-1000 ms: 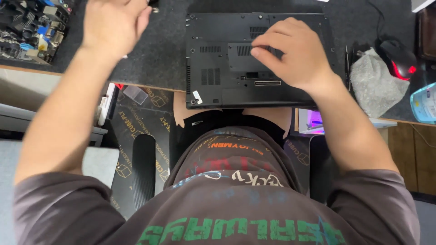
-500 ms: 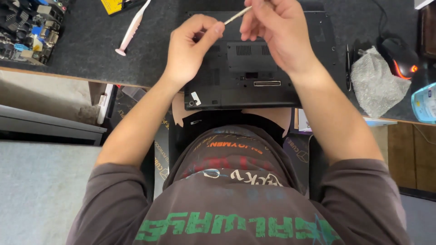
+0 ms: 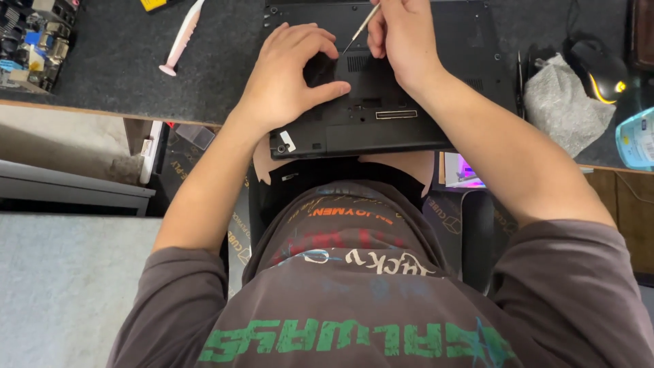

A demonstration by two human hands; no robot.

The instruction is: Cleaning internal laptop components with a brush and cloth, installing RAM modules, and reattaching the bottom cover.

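Black laptop [image 3: 388, 102] lies underside-up at the desk [image 3: 122, 75] edge, and we're on it!
Our left hand [image 3: 289, 78] arches, fingertips pressing the base; our right hand [image 3: 402, 37] pinches a thin screwdriver [image 3: 361, 27], tip down.

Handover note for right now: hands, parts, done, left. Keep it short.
Left hand: fingers spread, pressing on the upturned black laptop near its left side.
Right hand: pinching a thin screwdriver, tip down on the laptop's bottom panel by the vent.
Laptop lies base-up at the dark mat's near edge. A pink tool lies to its left, a grey cloth and a mouse to its right.
Done: laptop flipped, tool in hand.
Left: bottom panel is still on.
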